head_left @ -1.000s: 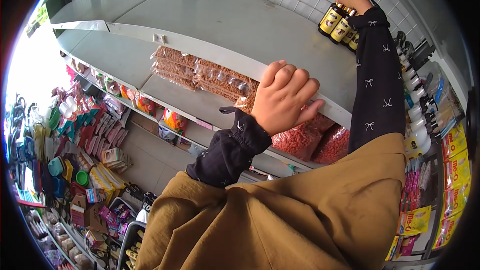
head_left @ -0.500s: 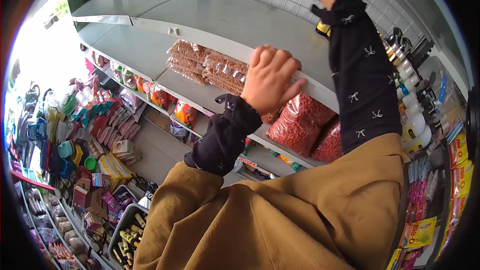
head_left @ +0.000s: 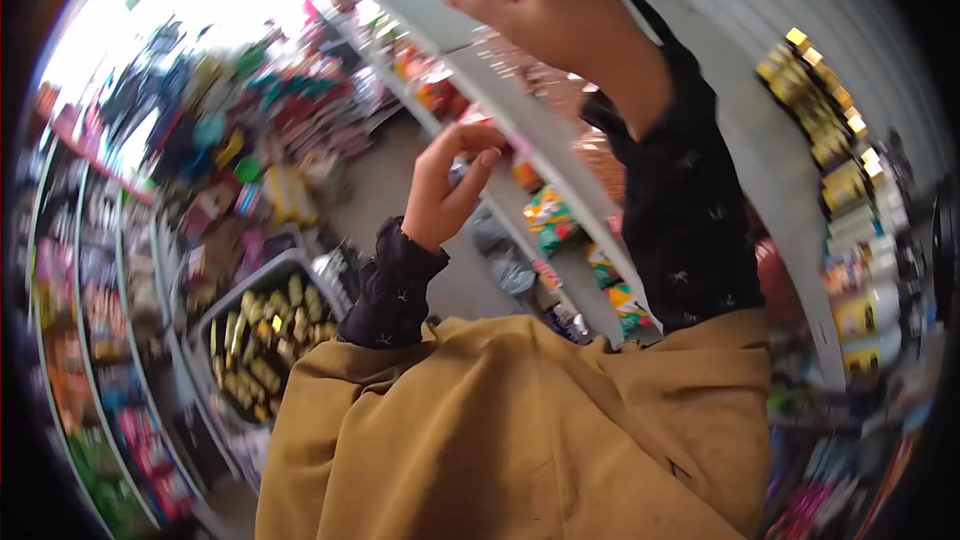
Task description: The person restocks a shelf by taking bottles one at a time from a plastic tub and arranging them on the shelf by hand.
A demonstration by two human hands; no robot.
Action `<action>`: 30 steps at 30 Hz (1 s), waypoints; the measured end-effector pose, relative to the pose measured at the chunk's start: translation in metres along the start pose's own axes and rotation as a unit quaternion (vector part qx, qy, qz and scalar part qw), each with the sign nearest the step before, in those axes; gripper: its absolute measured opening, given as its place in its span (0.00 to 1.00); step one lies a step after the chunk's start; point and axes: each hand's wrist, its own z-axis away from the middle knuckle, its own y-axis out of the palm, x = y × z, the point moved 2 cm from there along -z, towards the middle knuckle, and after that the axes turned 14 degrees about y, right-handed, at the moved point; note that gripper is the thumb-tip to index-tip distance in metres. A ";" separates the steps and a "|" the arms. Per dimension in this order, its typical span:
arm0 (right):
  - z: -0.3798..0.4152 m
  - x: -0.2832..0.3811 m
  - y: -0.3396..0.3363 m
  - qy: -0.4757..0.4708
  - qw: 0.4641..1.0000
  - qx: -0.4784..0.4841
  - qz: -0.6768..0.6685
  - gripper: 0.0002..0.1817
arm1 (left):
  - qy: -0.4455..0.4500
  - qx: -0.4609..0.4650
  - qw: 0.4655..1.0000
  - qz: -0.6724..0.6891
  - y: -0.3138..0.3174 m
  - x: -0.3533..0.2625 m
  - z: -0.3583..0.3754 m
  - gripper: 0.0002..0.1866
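Observation:
My left hand (head_left: 447, 185) is raised in front of the shelf edge, fingers loosely curled and the thumb a little apart from them. Nothing shows in its grasp, and behind its fingertips runs the pale front strip of the shelf. Higher up and nearer to the camera, my right hand (head_left: 560, 15) hangs over the upper shelf board (head_left: 430, 15), smeared by motion. Its fingers bend loosely, with a gap to the thumb and no object visible there. Partly hidden behind the right arm lie clear packs of brown pellets (head_left: 540, 80) on the shelf.
Colourful packets (head_left: 550, 218) line a lower shelf. A grey crate (head_left: 215, 325) of yellow-and-dark items stands at left, near a large pile of mixed goods (head_left: 300, 110). Bottles (head_left: 868, 310) fill the right side. Stocked shelves (head_left: 90, 340) run along the far left.
The view has swung, bringing the grey crate further into sight. My left hand has come off the shelf's front edge; my right hand has moved left and down from the top.

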 end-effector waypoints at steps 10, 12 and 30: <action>0.095 -0.030 0.212 0.110 0.948 0.193 -0.226 0.11 | -0.375 -0.157 0.901 -0.154 -0.101 -0.048 0.275 0.09; 0.125 -0.028 0.261 0.175 0.908 0.233 -0.303 0.11 | -0.402 -0.185 0.875 -0.195 -0.115 -0.067 0.305 0.09; 0.268 0.048 0.430 0.093 0.823 0.482 -0.286 0.20 | -0.381 -0.231 0.604 -0.661 -0.190 -0.103 0.395 0.18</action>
